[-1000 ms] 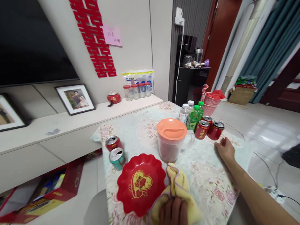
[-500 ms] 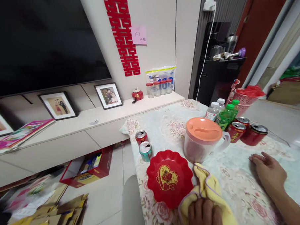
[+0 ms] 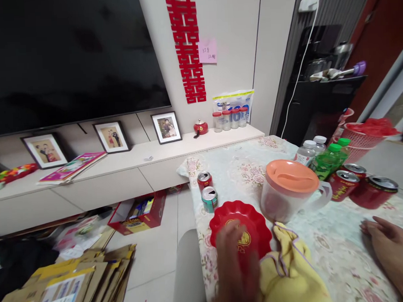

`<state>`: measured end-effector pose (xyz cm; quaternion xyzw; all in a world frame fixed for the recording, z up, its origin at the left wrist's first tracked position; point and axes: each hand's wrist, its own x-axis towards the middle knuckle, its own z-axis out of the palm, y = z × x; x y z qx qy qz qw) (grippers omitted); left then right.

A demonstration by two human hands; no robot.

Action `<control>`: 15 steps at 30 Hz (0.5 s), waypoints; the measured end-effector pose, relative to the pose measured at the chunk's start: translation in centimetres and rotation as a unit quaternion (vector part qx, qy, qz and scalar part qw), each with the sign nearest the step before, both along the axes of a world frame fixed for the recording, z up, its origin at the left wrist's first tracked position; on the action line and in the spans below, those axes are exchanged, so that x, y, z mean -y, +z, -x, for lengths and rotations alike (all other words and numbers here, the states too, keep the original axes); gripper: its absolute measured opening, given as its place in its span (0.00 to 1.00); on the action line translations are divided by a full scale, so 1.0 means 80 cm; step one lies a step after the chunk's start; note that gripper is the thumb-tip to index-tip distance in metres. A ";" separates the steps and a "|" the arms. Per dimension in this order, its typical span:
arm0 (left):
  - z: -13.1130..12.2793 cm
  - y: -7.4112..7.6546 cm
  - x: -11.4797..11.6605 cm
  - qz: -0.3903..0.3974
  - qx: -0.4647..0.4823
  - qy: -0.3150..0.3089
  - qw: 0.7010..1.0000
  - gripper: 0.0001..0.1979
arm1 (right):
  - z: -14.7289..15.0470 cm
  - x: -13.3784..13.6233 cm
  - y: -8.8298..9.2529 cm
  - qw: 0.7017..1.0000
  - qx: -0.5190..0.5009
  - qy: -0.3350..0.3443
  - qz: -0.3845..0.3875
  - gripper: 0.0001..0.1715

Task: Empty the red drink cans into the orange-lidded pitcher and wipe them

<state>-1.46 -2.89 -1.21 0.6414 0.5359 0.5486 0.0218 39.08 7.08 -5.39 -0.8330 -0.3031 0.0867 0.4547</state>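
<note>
My left hand (image 3: 235, 267), smeared by motion, is over the red scalloped plate (image 3: 258, 231) with its fingers stretched forward and nothing visible in them. Whether it touches the plate I cannot tell. Just right of that hand lies a crumpled yellow cloth (image 3: 293, 271) with a purple edge. My right hand (image 3: 391, 247) rests on the flowered tablecloth (image 3: 346, 256) at the right, loosely open and holding nothing. Between the hands and farther back stands a clear plastic pitcher (image 3: 277, 203) with an orange lid (image 3: 291, 176).
A red can (image 3: 204, 181) and a teal can (image 3: 209, 200) stand at the table's left edge. Bottles (image 3: 329, 161) and red cans (image 3: 373, 192) crowd the right side. Flattened cardboard (image 3: 93, 280) and a red box (image 3: 140, 213) are on the floor, left.
My left hand has let go of the yellow cloth and moved left over the red plate. My right hand stays on the table. The view has turned left.
</note>
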 end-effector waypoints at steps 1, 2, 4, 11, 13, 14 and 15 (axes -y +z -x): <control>0.024 0.016 -0.020 0.018 0.012 0.005 1.000 0.19 | 0.001 0.001 0.002 1.000 0.002 0.002 -0.007 0.08; 0.046 0.030 -0.042 0.023 0.031 0.022 0.999 0.19 | 0.002 0.002 0.005 1.000 -0.001 0.005 -0.011 0.08; 0.083 0.053 -0.088 0.067 0.075 0.054 0.993 0.25 | 0.004 0.005 0.013 0.999 -0.031 0.010 -0.009 0.09; 0.127 0.071 -0.212 0.243 0.064 0.138 0.958 0.42 | 0.007 0.011 0.018 0.994 -0.104 0.013 -0.015 0.12; 0.128 0.067 -0.232 0.269 0.054 0.134 0.952 0.42 | -0.004 0.006 -0.002 0.996 -0.089 0.014 -0.022 0.10; 0.129 0.066 -0.240 0.283 0.049 0.133 0.949 0.42 | -0.012 0.003 -0.015 0.996 -0.077 0.019 -0.035 0.10; 0.130 0.064 -0.246 0.296 0.045 0.131 0.945 0.41 | -0.022 -0.001 -0.029 0.997 -0.054 0.024 -0.055 0.09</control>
